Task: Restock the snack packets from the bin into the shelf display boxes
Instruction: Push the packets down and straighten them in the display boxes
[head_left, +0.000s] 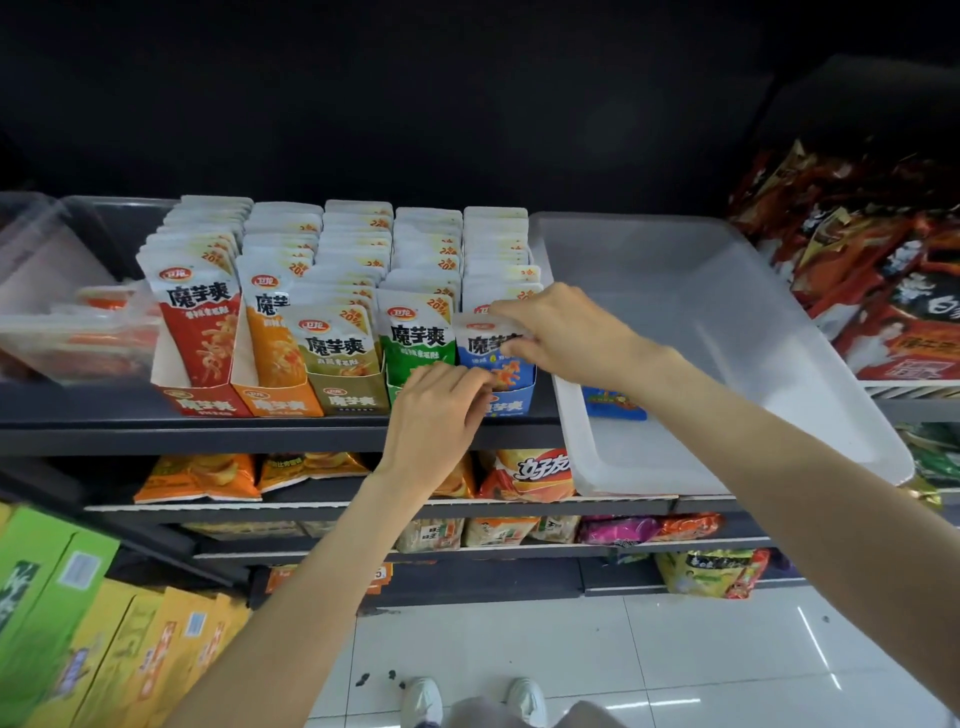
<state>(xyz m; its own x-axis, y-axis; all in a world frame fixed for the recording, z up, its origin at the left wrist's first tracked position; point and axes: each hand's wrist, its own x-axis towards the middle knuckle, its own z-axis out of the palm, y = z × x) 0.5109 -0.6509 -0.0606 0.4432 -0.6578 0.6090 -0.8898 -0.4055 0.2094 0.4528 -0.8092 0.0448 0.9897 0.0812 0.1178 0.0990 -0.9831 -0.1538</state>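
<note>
Several display boxes of snack packets stand in a row on the dark shelf (208, 431): red (200, 402), orange (278, 402), olive (350, 400), green (410, 338) and blue (511, 402). My right hand (563, 332) pinches the top of a blue packet (480, 345) at the front of the blue box. At the lower front of the green and blue boxes, my left hand (436, 415) has its fingers curled on the packet's bottom edge. The clear plastic bin (727, 338) lies tilted on the shelf to the right, with one blue packet (613, 402) showing in it.
A clear container (67, 312) with orange packets sits at the shelf's left. Red snack bags (883, 260) pile at the right. Lower shelves hold chip bags (530, 475). Green and yellow cartons (78, 623) stand at lower left. My shoes (472, 699) are on the white tiled floor.
</note>
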